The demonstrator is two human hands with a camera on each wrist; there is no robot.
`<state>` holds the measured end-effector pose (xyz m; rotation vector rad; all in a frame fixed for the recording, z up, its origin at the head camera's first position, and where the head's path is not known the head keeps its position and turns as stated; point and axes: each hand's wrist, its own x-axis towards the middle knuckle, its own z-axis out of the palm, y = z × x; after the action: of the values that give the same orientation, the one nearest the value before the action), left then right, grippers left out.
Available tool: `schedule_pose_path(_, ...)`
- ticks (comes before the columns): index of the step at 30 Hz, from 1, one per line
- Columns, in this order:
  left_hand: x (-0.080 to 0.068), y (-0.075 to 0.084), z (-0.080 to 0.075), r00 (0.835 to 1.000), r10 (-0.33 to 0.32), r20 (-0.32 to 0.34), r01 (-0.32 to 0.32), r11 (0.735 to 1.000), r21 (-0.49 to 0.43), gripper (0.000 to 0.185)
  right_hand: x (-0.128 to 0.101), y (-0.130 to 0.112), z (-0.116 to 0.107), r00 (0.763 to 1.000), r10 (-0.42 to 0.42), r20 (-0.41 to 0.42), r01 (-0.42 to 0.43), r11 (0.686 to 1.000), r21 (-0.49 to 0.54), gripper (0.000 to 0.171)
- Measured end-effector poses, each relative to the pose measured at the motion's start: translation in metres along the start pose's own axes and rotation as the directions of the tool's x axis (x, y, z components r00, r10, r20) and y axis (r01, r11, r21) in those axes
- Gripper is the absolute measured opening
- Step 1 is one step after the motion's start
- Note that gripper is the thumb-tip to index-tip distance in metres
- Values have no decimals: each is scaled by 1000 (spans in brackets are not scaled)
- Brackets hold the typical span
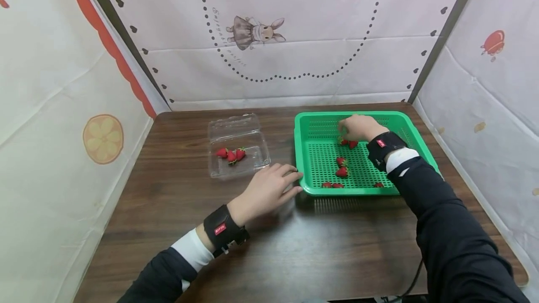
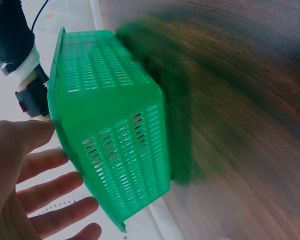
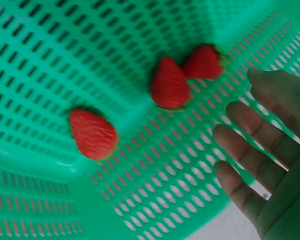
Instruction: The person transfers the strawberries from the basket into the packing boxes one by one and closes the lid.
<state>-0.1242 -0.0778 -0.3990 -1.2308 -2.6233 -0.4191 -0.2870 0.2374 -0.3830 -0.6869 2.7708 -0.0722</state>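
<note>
Left hand (image 1: 267,191) flat on dark wooden counter (image 1: 294,247), grip relaxed, touching green perforated plastic basket (image 1: 311,127); right hand (image 1: 358,127) inside, grip loose, empty, over red strawberries (image 3: 170,82); pinch one gently

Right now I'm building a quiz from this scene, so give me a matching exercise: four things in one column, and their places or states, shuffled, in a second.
Things:
1. left hand
2. right hand
3. clear plastic box
4. green basket

Places or states:
A. holds three strawberries, lid open
B. reaches inside the basket, above strawberries
C. open, beside the basket's near left corner
D. on the table's right side, several strawberries inside

Pairs: 1-C, 2-B, 3-A, 4-D
</note>
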Motion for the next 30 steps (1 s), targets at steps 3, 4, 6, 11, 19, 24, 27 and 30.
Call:
schedule_pose_path(3,0,0,2,1000,-6,2,6,1000,7,39,-2,3,10,1000,10,27,-10,1000,0,31)
schedule_pose_path(4,-1,-1,2,1000,-7,3,7,1000,9,39,-2,4,13,999,15,32,-15,1000,-2,32)
schedule_pose_path(6,-1,-1,4,1000,-9,7,9,1000,9,39,-4,7,18,999,22,33,-22,1000,-7,32)
schedule_pose_path(11,-1,-1,5,1000,-7,-4,7,1000,-6,38,-6,13,27,1000,20,-9,-20,1000,22,33)
schedule_pose_path(19,0,-2,6,1000,-10,-15,10,1000,-9,39,-11,18,34,996,0,-90,4,999,39,26)
schedule_pose_path(24,1,-2,8,1000,-12,-19,12,1000,-11,40,-13,18,36,997,15,-81,-13,1000,29,29)
schedule_pose_path(27,0,0,9,1000,-20,-14,20,1000,-13,41,-13,18,38,998,24,-57,-23,1000,17,36)
schedule_pose_path(30,-1,1,10,1000,-27,-8,27,1000,-15,42,-13,18,41,998,27,-48,-27,1000,-4,40)
